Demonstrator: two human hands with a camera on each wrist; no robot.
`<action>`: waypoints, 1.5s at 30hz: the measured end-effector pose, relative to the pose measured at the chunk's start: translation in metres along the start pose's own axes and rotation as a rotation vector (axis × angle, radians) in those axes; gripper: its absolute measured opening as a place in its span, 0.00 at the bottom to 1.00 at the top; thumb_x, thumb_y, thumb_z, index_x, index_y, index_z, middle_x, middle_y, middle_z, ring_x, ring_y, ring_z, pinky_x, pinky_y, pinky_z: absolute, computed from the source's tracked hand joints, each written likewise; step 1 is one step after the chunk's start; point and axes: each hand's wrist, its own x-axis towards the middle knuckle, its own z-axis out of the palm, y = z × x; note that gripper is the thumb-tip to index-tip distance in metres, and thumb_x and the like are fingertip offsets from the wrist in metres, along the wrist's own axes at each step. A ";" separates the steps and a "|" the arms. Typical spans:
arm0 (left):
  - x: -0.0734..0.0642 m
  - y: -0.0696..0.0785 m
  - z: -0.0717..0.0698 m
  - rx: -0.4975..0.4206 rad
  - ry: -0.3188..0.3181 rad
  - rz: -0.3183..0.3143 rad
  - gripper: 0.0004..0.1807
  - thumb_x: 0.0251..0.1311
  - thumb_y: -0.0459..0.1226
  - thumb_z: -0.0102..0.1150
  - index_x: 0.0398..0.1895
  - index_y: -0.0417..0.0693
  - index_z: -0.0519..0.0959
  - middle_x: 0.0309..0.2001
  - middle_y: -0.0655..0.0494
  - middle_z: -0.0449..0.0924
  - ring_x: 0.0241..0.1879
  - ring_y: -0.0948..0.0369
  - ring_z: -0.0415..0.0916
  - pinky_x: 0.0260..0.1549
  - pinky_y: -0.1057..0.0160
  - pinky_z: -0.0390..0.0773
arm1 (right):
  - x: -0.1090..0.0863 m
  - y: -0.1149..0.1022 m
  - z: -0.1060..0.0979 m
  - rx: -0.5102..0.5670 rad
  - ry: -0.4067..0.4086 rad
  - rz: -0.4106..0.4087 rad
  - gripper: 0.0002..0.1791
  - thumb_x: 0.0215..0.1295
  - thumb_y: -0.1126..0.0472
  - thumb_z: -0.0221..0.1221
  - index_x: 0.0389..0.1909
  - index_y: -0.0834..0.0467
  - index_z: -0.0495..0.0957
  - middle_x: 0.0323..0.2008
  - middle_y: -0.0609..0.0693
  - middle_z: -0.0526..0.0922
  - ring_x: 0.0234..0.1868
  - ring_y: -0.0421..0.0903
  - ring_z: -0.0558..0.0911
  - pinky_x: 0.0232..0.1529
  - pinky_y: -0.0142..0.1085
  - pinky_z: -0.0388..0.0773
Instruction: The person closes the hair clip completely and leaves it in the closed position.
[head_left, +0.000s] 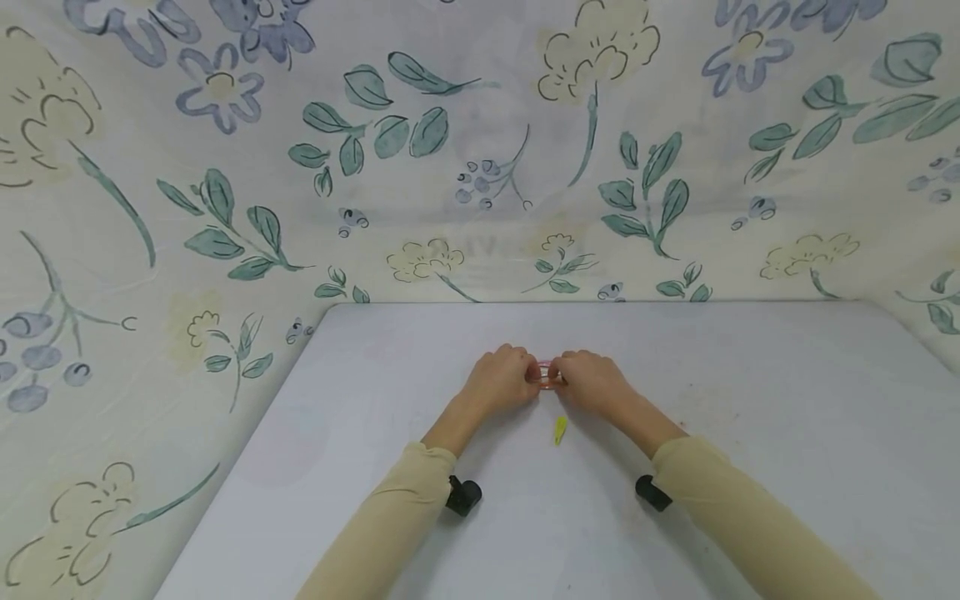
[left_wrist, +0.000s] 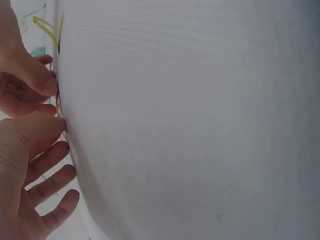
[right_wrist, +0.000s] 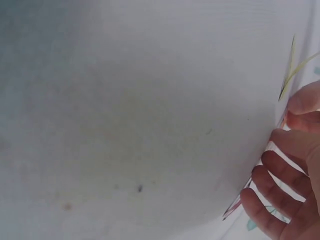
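Both hands meet near the far middle of the white table. Between the fingertips lie small hair clips, a pink one [head_left: 545, 363] behind and an orange one [head_left: 551, 386] in front. My left hand [head_left: 504, 377] pinches the left end of the orange hair clip, and my right hand [head_left: 594, 380] pinches its right end; fingers cover much of it. A yellow hair clip [head_left: 560, 430] lies nearer to me, its two arms spread in a V in the left wrist view. Beyond the right fingers, the right wrist view shows the tip of a pinkish clip [right_wrist: 232, 207].
The white table [head_left: 787, 400] has small specks on its right side. Floral cloth [head_left: 480, 150] hangs behind the table and along its left side. A black wrist camera [head_left: 465, 497] sits under the left cuff, and another black camera [head_left: 653, 492] under the right.
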 end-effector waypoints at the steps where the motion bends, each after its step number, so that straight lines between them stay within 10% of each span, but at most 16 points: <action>1: -0.001 0.000 0.000 -0.005 -0.003 -0.002 0.04 0.58 0.38 0.67 0.34 0.49 0.85 0.33 0.58 0.81 0.37 0.59 0.73 0.38 0.58 0.76 | 0.000 0.000 0.000 0.005 -0.003 0.004 0.07 0.64 0.63 0.65 0.42 0.57 0.84 0.36 0.50 0.85 0.37 0.47 0.81 0.41 0.41 0.80; 18: -0.005 -0.004 0.001 -0.092 0.012 -0.030 0.09 0.58 0.39 0.67 0.41 0.50 0.85 0.40 0.58 0.83 0.44 0.59 0.76 0.44 0.58 0.77 | -0.003 0.008 0.001 0.170 -0.026 0.074 0.10 0.64 0.63 0.63 0.45 0.57 0.83 0.37 0.50 0.83 0.38 0.46 0.78 0.45 0.42 0.79; 45: -0.042 0.000 -0.010 -0.385 -0.038 0.013 0.22 0.57 0.42 0.67 0.55 0.49 0.78 0.51 0.58 0.79 0.52 0.59 0.73 0.51 0.59 0.75 | -0.062 0.041 -0.002 0.582 0.103 0.028 0.15 0.63 0.63 0.64 0.50 0.60 0.80 0.44 0.52 0.84 0.46 0.49 0.80 0.50 0.44 0.80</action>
